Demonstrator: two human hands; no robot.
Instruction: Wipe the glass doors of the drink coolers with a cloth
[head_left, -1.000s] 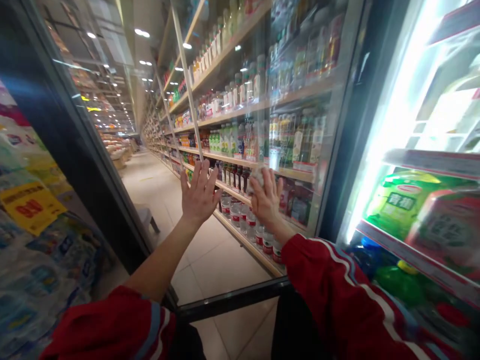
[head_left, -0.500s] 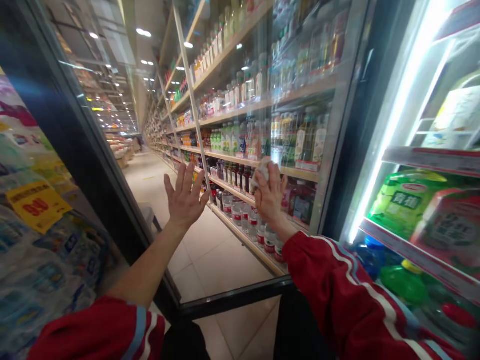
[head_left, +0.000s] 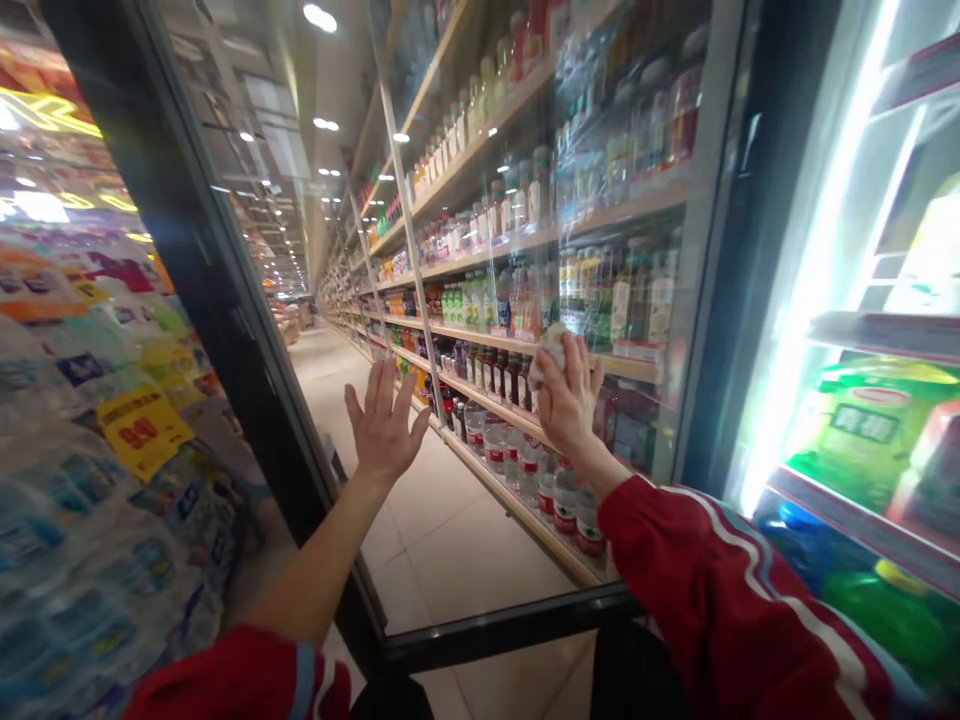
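Crumpled off-white cloth (head_left: 550, 352) sits against the black-framed clear glass door (head_left: 510, 628), gripped by the bare right hand (head_left: 570, 405), whose fingers are bent over it; the bare left hand (head_left: 384, 432), fingers spread apart, faces the same glass, its contact unclear

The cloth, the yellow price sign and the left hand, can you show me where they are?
Cloth (head_left: 553, 344), head view: its pale, crumpled upper part.
Yellow price sign (head_left: 144, 431), head view: the middle of its front.
Left hand (head_left: 385, 432), head view: the back of the hand.
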